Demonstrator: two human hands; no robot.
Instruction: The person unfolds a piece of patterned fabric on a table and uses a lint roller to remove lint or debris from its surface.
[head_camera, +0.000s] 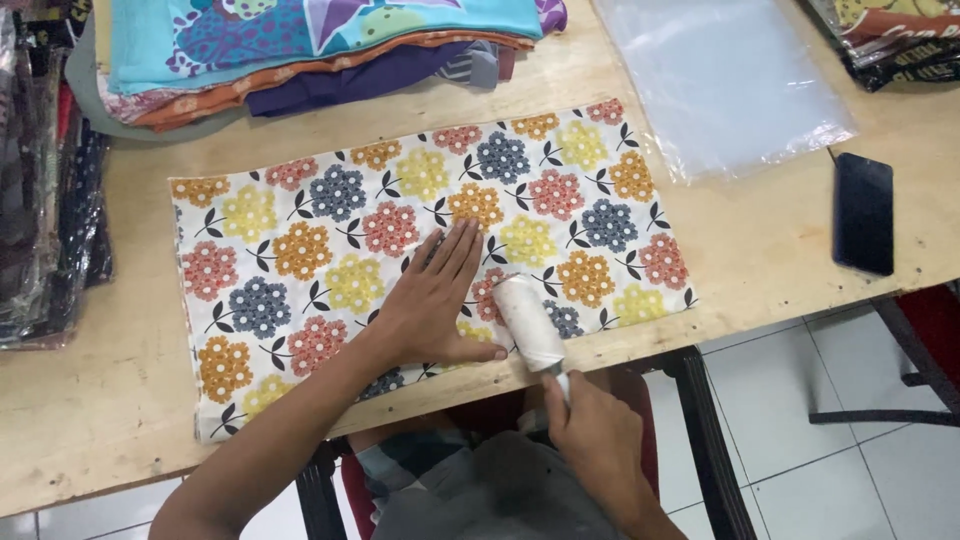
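Wooden desk (120, 400), tiled floor below. Floral cloth (300, 250) lies flat, long axis 9-to-3. My left hand (430, 300) pressed flat on it, fingers together. My right hand (590, 440) clamped on lint roller (528, 322) handle; roller touches cloth at 3 o'clock of left hand.

Position: head-worn, above the near edge of the wooden table (760, 250).
Direction: steeply downward, toward the table's far edge.
Distance: close; hands fill the lower centre.
Coverage: tabletop, near edge, tiled floor (800, 400) at right.
Views: one only.
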